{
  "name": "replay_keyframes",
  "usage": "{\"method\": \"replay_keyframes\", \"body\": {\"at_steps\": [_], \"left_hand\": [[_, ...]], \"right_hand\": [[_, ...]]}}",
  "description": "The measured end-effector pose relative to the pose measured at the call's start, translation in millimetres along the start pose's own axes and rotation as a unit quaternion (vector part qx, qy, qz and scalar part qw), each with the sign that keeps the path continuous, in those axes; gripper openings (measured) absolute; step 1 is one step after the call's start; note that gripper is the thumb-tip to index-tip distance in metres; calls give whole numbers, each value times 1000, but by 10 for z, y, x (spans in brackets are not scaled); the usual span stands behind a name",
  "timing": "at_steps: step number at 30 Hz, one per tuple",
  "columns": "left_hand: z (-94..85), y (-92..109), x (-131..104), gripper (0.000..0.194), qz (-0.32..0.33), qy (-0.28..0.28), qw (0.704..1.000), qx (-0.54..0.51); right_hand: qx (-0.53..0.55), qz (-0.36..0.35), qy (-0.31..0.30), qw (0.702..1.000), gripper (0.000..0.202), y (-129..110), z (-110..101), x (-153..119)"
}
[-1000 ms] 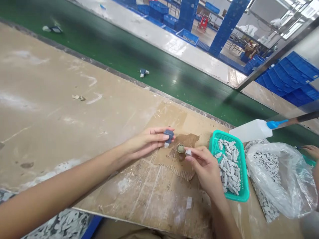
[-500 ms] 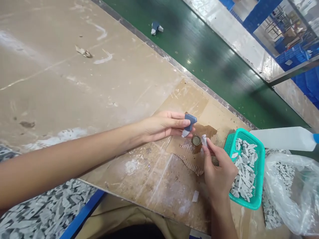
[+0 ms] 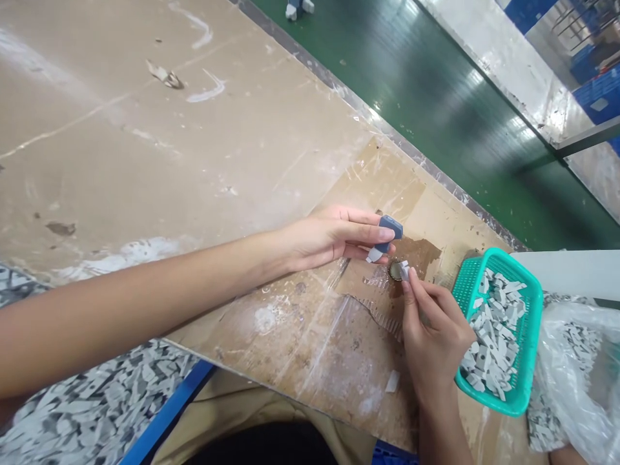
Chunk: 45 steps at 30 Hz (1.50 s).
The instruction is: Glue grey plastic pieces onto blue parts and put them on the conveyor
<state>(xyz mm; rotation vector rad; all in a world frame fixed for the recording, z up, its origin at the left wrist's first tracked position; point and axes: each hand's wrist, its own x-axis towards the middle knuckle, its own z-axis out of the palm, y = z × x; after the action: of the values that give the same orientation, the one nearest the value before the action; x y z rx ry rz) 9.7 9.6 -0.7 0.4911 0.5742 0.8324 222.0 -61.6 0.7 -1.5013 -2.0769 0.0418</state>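
The left hand (image 3: 334, 239) is pinching a blue-and-white part (image 3: 393, 225) just beside the crown cap (image 3: 394, 272); the right hand (image 3: 436, 332) is pinching a small pale piece (image 3: 405, 268) at the cap's rim, contact being unclear.

Brown worktable (image 3: 111, 155), scuffed, white smears. Torn cardboard (image 3: 422, 258) lies flat on it, small round cap (image 3: 394, 272) on top of that. Teal basket (image 3: 533, 342) to the right, plastic bag (image 3: 571, 395) just beyond. Pale chip (image 3: 392, 381) near front edge, crumpled scrap (image 3: 165, 74) far left. White bottle (image 3: 566, 268) behind basket; cropped, can't tell if it touches the tabletop.
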Motion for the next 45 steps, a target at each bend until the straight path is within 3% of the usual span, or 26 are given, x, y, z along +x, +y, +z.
{"method": "replay_keyframes", "body": {"at_steps": [30, 39, 42, 45], "left_hand": [[9, -8, -13, 17, -26, -3, 999, 33], [8, -3, -14, 14, -25, -15, 999, 28], [28, -8, -14, 13, -17, -7, 1000, 20], [58, 1, -16, 10, 10, 28, 1000, 3]], "right_hand": [[-16, -12, -16, 1000, 27, -1, -20, 25], [0, -28, 8, 1000, 31, 5, -24, 31], [10, -38, 33, 999, 38, -1, -28, 26], [11, -49, 18, 999, 41, 1, -27, 20]]}}
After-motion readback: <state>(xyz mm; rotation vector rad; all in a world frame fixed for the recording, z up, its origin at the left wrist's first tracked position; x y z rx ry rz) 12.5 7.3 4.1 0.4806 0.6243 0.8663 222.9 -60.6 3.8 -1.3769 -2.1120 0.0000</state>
